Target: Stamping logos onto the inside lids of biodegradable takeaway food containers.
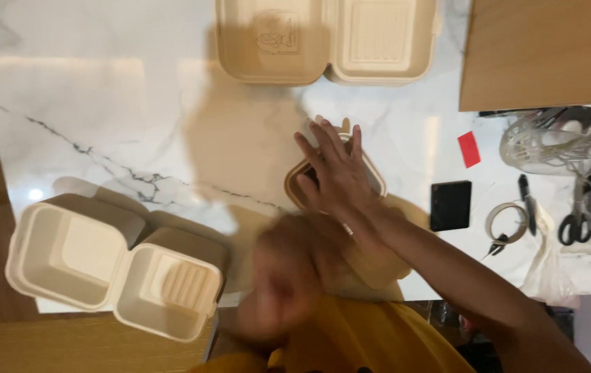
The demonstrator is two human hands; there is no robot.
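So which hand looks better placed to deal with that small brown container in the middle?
The right hand, probably. It already lies flat on the small brown container on the marble table. The left hand is a blur nearer the body, apart from it, between it and the open clamshell box.

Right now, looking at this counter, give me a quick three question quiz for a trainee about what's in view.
1. True or false: the clamshell box at the near left corner lies open.
2. What does the right hand press on? A) scissors B) a small brown container C) tape roll
3. Fill in: the left hand is too ____ to tell what it holds.

Key: 1 true. 2 B. 3 blurred. A second open clamshell lies at the far edge of the marble counter; scissors and tape roll lie at the right.
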